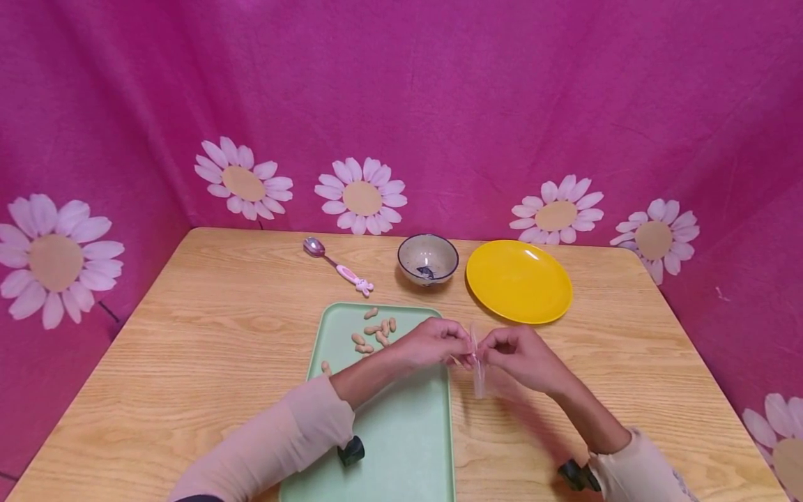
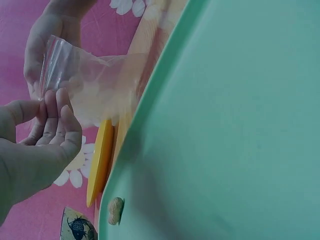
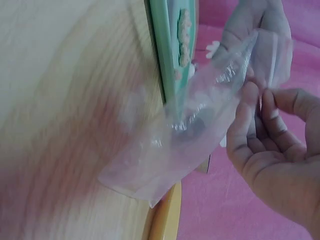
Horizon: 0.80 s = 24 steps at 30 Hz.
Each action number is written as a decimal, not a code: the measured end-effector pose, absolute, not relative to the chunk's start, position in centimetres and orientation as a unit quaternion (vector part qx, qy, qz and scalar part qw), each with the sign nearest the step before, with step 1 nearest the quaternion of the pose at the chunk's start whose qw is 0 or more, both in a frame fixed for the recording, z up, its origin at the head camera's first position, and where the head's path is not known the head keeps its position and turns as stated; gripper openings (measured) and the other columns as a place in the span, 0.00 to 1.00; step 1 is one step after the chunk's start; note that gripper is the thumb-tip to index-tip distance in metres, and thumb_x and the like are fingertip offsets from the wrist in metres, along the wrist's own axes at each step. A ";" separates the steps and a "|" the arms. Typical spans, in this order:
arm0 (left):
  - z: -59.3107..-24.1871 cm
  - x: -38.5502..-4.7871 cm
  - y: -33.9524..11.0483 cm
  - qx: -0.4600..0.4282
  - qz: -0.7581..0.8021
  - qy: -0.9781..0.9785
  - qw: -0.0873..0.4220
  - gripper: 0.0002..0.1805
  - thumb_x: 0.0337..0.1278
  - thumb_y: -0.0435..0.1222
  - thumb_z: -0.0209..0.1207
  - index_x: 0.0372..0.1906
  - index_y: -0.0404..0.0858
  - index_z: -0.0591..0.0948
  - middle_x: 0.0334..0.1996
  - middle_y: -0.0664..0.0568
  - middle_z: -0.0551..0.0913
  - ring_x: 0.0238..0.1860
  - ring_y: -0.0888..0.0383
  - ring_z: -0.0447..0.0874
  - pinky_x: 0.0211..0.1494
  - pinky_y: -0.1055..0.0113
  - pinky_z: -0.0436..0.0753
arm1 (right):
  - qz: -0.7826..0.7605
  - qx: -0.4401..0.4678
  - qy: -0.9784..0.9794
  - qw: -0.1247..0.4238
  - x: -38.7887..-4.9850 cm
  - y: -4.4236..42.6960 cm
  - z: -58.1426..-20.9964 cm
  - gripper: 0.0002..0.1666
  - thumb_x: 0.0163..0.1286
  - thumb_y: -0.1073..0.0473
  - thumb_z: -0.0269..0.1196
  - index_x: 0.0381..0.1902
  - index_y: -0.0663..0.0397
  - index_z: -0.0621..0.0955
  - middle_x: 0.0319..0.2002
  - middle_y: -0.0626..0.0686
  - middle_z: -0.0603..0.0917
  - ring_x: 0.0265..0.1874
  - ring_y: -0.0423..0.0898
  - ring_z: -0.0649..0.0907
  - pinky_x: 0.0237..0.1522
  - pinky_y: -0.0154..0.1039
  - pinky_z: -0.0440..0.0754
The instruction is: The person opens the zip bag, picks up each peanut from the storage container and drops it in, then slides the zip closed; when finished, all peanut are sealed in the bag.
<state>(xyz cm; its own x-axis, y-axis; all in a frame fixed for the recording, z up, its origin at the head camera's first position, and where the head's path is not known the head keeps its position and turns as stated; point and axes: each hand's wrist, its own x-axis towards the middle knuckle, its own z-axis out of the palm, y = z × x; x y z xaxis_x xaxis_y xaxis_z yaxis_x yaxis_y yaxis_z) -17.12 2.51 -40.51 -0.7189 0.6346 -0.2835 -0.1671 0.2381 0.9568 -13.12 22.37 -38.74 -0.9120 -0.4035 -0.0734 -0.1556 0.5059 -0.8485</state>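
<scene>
While a person's left hand and right hand work close together, a thin, clear plastic bag is held up between them, above the brown wooden table, just right of a pale green rectangular tray. Each hand pinches the bag's upper edge, thumb against fingertips. The bag looks very light, soft and limp, probably slippery and apt to cling to itself, so a fingertip grip on each side of that edge seems best. Tan peanuts in their shells lie toward the tray's far left; the left forearm crosses the tray and hides part of it. On the table's far side, from left to right, are a metal spoon with a pink-and-white handle, a grey bowl with a dark rim and a round, glossy yellow plate
</scene>
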 end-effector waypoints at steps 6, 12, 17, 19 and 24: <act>-40.4 -17.1 2.7 0.172 0.595 0.711 0.333 0.09 0.66 0.33 0.51 0.34 0.34 0.79 0.31 0.48 0.85 0.34 0.61 0.82 0.42 0.66 0.79 | -0.460 -0.133 0.868 0.133 -12.8 22.1 -38.3 0.07 0.65 0.62 0.60 0.33 0.60 0.83 0.29 0.53 0.84 0.30 0.42 0.77 0.35 0.30 0.77; -40.4 -16.9 2.5 0.159 0.589 0.718 0.334 0.08 0.65 0.32 0.50 0.33 0.34 0.77 0.34 0.48 0.87 0.36 0.60 0.84 0.41 0.67 0.81 | -0.453 -0.089 0.879 0.120 -12.6 22.4 -38.2 0.08 0.65 0.61 0.60 0.33 0.60 0.84 0.29 0.52 0.83 0.30 0.44 0.77 0.34 0.32 0.77; -40.6 -16.8 2.4 0.118 0.621 0.712 0.307 0.06 0.61 0.30 0.54 0.35 0.32 0.80 0.30 0.45 0.87 0.32 0.58 0.88 0.38 0.63 0.85 | -0.462 -0.074 0.879 0.090 -12.3 22.6 -38.1 0.07 0.62 0.63 0.64 0.33 0.63 0.79 0.26 0.53 0.81 0.24 0.41 0.77 0.29 0.31 0.79; -40.6 -16.8 2.4 0.112 0.630 0.711 0.292 0.04 0.59 0.29 0.56 0.36 0.32 0.79 0.29 0.44 0.87 0.29 0.57 0.88 0.37 0.62 0.85 | -0.467 -0.076 0.877 0.085 -12.2 22.4 -38.1 0.09 0.60 0.65 0.65 0.34 0.63 0.76 0.26 0.54 0.81 0.23 0.41 0.78 0.29 0.31 0.80; -40.7 -16.8 2.2 0.155 0.615 0.728 0.259 0.05 0.58 0.29 0.58 0.37 0.37 0.75 0.27 0.48 0.86 0.25 0.58 0.86 0.30 0.65 0.83 | -0.431 -0.100 0.894 0.069 -12.1 22.0 -37.9 0.06 0.60 0.69 0.62 0.36 0.60 0.79 0.26 0.54 0.83 0.22 0.41 0.80 0.28 0.31 0.82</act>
